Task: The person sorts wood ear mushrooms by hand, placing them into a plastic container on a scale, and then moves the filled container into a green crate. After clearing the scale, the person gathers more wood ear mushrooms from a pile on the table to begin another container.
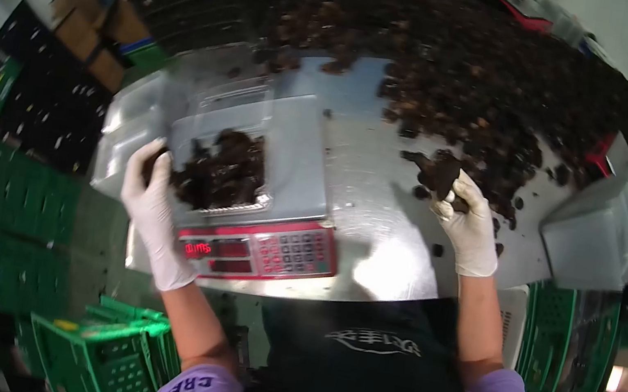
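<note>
My left hand [152,198], in a white glove, has its fingers closed on a dark piece at the left edge of a clear plastic tray [263,202]. Dark wet pieces [225,169] lie in that tray, which rests on a scale [263,252] with a red panel and lit red digits. Right of the scale, my right hand [468,226], also gloved, grips several dark pieces [438,171] just above the metal table, near the front edge of a large dark heap [467,72].
Clear containers [132,116] stand left of the scale, and a translucent bin [603,232] is at the right. A black crate [205,3] sits at the back left. Green crates [105,352] flank the metal table [368,172] below. Cardboard boxes [88,34] are farther left.
</note>
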Available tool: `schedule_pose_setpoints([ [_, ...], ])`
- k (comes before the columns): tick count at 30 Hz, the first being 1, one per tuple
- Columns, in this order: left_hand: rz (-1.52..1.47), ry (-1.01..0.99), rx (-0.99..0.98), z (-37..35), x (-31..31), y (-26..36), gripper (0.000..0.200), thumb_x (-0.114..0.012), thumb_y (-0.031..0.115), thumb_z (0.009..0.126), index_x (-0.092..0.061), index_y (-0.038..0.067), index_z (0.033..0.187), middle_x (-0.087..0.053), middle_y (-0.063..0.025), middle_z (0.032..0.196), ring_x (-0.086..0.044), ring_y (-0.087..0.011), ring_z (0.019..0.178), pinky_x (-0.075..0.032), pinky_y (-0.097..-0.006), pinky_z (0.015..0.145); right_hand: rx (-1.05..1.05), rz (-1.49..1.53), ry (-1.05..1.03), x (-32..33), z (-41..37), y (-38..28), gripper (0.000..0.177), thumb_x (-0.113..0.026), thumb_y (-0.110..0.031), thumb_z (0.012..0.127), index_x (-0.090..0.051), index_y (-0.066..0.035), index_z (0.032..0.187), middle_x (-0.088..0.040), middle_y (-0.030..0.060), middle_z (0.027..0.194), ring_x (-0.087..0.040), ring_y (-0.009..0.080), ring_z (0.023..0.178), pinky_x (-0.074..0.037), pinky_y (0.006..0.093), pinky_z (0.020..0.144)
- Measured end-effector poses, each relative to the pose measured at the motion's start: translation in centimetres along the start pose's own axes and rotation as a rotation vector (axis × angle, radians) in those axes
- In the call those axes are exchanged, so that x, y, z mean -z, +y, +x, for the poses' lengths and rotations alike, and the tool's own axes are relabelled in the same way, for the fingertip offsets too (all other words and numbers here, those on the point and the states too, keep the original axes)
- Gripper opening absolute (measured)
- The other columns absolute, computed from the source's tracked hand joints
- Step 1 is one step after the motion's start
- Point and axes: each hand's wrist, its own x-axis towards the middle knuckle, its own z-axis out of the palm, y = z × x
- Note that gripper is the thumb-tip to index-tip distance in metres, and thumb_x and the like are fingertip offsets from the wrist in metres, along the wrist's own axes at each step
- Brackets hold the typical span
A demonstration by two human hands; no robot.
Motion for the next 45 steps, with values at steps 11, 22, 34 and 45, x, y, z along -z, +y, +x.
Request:
schedule_pose_setpoints([
  [11,0.446,-0.242,-0.242,2.3,-0.5,-3.3,0.026,-0.068,0.003,0.080,-0.066,0.003,0.106,-0.061,-0.0124,0.101,-0.058,-0.0275,0.101,-0.046,-0.0355,0.090,0.065,-0.732,-0.276,-19.3,7.1,9.9,0.013,-0.065,-0.012,0.087,-0.065,-0.003,0.096,-0.056,-0.0019,0.076,-0.050,0.0076,0.064,-0.041,0.0227,0.060],
  [22,0.273,-0.145,-0.182,0.8,3.9,-3.5,0.025,-0.065,0.005,0.085,-0.065,0.000,0.109,-0.062,-0.0150,0.115,-0.058,-0.0281,0.111,-0.042,-0.0376,0.100,0.563,-1.560,-0.236,-18.6,6.6,12.2,0.023,-0.070,-0.009,0.080,-0.068,-0.010,0.103,-0.058,0.0046,0.073,-0.057,0.0177,0.059,-0.048,0.0303,0.059],
  [34,-0.067,-0.074,0.153,3.5,8.0,-4.0,0.033,-0.059,0.003,0.091,-0.059,-0.003,0.123,-0.064,-0.0104,0.118,-0.058,-0.0165,0.110,-0.044,-0.0296,0.098,0.324,-1.382,0.288,-1.9,6.1,11.3,0.018,-0.065,-0.008,0.086,-0.068,0.000,0.102,-0.061,-0.0012,0.082,-0.051,0.0062,0.070,-0.043,0.0216,0.065],
  [45,0.059,-0.312,-0.061,5.6,2.7,-3.0,0.040,-0.069,0.012,0.082,-0.063,0.005,0.121,-0.062,-0.0135,0.122,-0.058,-0.0254,0.115,-0.043,-0.0356,0.101,0.094,-1.080,0.256,-1.5,5.1,11.0,0.022,-0.063,-0.010,0.089,-0.067,-0.001,0.109,-0.056,-0.0012,0.085,-0.051,0.0082,0.070,-0.041,0.0219,0.064],
])
